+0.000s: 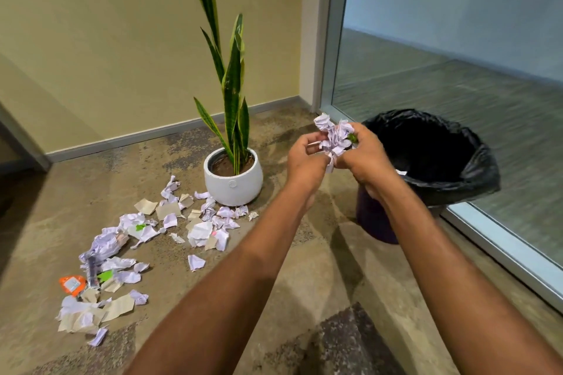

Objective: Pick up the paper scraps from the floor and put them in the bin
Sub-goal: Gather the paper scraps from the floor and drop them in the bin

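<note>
Both my hands hold a crumpled bunch of white paper scraps [333, 138] in the air, just left of the bin's rim. My left hand [304, 158] grips the bunch from the left, and my right hand [364, 155] curls round it from the right, with a bit of green showing between the fingers. The bin [475, 189] is dark, lined with a black bag, and stands by the glass wall; one white scrap shows inside near my right wrist. Several white and tan paper scraps [199, 233] lie scattered on the floor to the left, in front of the plant pot.
A snake plant in a white round pot [233, 183] stands between the scraps and the bin. An orange wrapper [72, 284] lies among the scraps at the far left. A glass wall with a metal frame [502, 256] runs along the right behind the bin.
</note>
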